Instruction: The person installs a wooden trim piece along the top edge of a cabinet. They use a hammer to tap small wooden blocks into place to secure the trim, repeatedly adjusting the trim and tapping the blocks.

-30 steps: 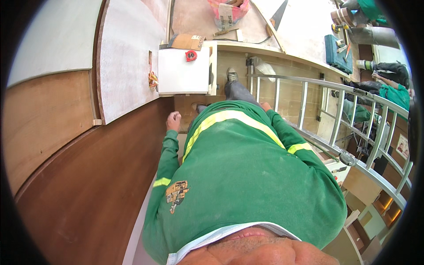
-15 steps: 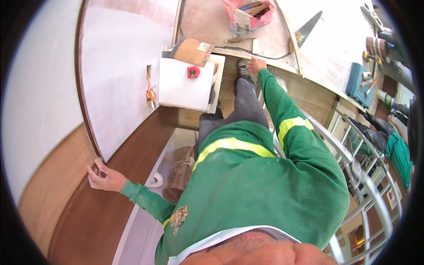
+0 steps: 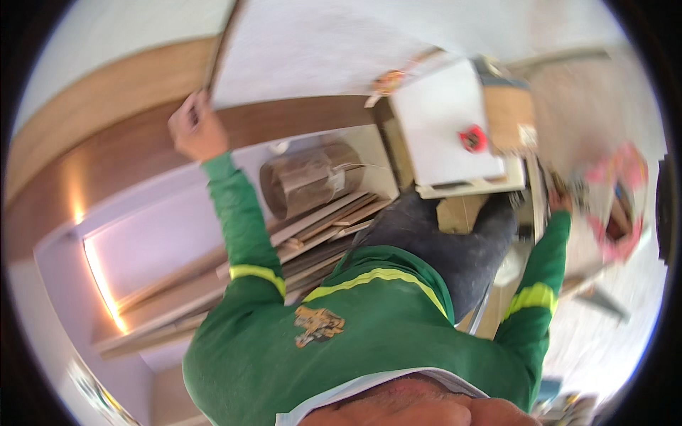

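Note:
My left hand (image 3: 199, 129) is raised at the lower end of a thin dark edge strip (image 3: 214, 60), against the brown wooden band (image 3: 277, 117). Its fingers are curled together, and whatever they grip, if anything, is hidden. Smeared by motion, my right hand (image 3: 560, 199) is at the edge of the worktop (image 3: 568, 128), beside a white box-like unit (image 3: 444, 113). I cannot make out its fingers or anything in them. A red tape measure (image 3: 472, 138) lies on the unit's white top. Next to it is a folded piece of brown cardboard (image 3: 509, 117).
Loose wires (image 3: 389, 82) hang from the whitish panel (image 3: 291, 50). Below the band, a recess holds a brown roll (image 3: 309, 181), several wooden strips (image 3: 327, 231) and a lit strip (image 3: 105, 285). A pink bag (image 3: 625, 238) and a saw (image 3: 604, 303) are at right.
The view has swung left. My right hand has reached out to the worktop edge near the pink bag. My left hand stays by the dark strip, its fingers now more curled.

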The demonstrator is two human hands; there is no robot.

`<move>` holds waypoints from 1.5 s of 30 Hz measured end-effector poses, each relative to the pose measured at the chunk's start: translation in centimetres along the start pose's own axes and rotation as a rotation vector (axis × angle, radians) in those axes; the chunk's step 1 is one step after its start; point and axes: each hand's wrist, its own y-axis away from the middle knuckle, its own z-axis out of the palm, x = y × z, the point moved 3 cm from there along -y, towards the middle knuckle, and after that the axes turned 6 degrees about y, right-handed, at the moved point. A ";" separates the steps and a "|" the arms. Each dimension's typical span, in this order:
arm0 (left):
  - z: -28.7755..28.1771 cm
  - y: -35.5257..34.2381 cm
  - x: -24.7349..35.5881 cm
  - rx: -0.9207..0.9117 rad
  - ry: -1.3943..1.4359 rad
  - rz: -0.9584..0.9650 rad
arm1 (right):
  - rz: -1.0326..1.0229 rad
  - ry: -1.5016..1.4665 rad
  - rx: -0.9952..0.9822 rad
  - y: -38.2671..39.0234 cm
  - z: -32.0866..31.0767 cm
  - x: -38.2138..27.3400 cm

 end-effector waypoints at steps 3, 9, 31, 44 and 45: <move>-1.1 0.6 0.9 0.071 0.228 -0.114 | -0.018 -0.082 0.129 2.0 2.3 2.4; -2.6 1.6 -3.0 0.353 0.406 -0.329 | -0.244 0.001 0.166 13.0 2.5 1.7; 2.3 7.2 -5.1 -0.246 1.406 -0.893 | -0.769 1.756 -0.737 78.4 58.9 9.2; 5.4 7.6 -4.1 -0.103 1.586 -0.884 | -2.031 2.673 -0.765 84.2 75.4 17.2; 5.5 7.7 -3.8 -0.100 1.608 -0.904 | -2.076 2.706 -0.729 83.9 75.5 17.5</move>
